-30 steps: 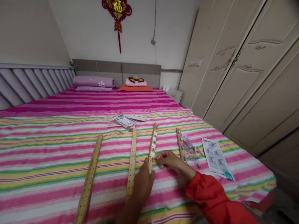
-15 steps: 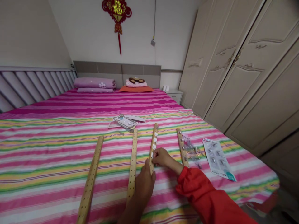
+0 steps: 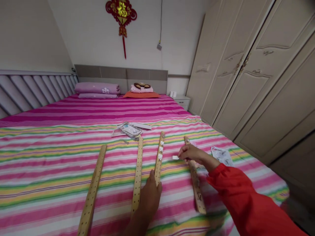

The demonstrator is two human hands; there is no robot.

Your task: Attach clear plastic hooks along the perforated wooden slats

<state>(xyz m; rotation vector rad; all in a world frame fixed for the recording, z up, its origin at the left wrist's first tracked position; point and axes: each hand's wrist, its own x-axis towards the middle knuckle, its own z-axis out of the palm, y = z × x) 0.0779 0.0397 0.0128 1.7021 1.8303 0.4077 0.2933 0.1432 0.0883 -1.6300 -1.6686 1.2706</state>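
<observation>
Bedding in pink, green and yellow stripes covers the wide bed (image 3: 49, 170) on which everything lies, with a cream panelled wardrobe (image 3: 258, 82) close along its right side.

Four long pale wooden slats drilled with rows of holes lie side by side on the cover, pointing away from the person: a bare leftmost slat (image 3: 92, 193), a bare second slat (image 3: 137, 177), a third slat (image 3: 158, 157) with small white fittings in its far holes, and a fourth slat (image 3: 195, 183) with metal studs. They look stiff and light. On the soft mattress, though, a slat would likely rock or slide, so it is best pinned near its end.

The left hand (image 3: 149, 196) lies open and flat, pressing down the near end of the third slat. The right hand (image 3: 190, 153), in a red sleeve (image 3: 241, 196), hovers over the fourth slat with fingertips pinched on a small white plastic clip (image 3: 175, 157), just right of the third slat. The clip seems light, hard and easy to drop into the folds, so a fingertip pinch suits it.

A printed instruction leaflet (image 3: 222, 154) lies beyond the right wrist, and clear plastic bags (image 3: 128, 129) lie past the far ends of the slats. Nothing lies between the clip and the third slat.
</observation>
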